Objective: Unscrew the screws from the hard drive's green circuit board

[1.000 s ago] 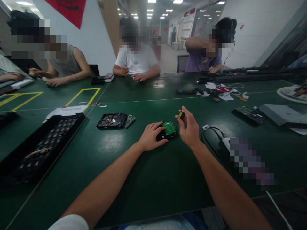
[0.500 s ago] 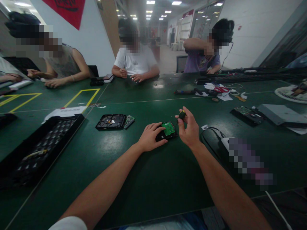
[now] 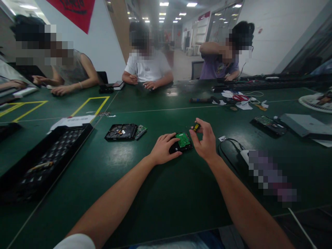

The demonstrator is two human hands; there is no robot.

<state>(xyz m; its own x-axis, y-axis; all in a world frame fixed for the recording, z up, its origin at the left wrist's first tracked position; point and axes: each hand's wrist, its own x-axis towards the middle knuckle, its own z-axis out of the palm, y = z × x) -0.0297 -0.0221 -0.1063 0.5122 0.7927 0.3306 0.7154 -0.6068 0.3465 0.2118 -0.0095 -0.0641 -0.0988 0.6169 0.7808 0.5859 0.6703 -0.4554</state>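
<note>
In the head view, a black hard drive (image 3: 179, 147) with a green circuit board (image 3: 183, 139) on top lies on the green table (image 3: 166, 193). My left hand (image 3: 164, 148) grips it from the left, fingers over the far side and thumb along the near edge. At the drive's upper right, my right hand (image 3: 205, 140) pinches the dark handle of a screwdriver (image 3: 196, 127) that carries a yellow mark. The screwdriver's shaft and tip are too hidden to make out.
Left of the drive lie an opened drive case (image 3: 120, 132) and a loose circuit board (image 3: 140, 132). A long black tray (image 3: 64, 152) stands further left. On the right are a cable (image 3: 230, 139), another hard drive (image 3: 268, 125) and a grey metal box (image 3: 307, 125). Several people sit opposite.
The screwdriver handle has turned within my right fingers, and its yellow mark now shows more. My right thumb and fingers have shifted a little. My left hand keeps its hold on the drive.
</note>
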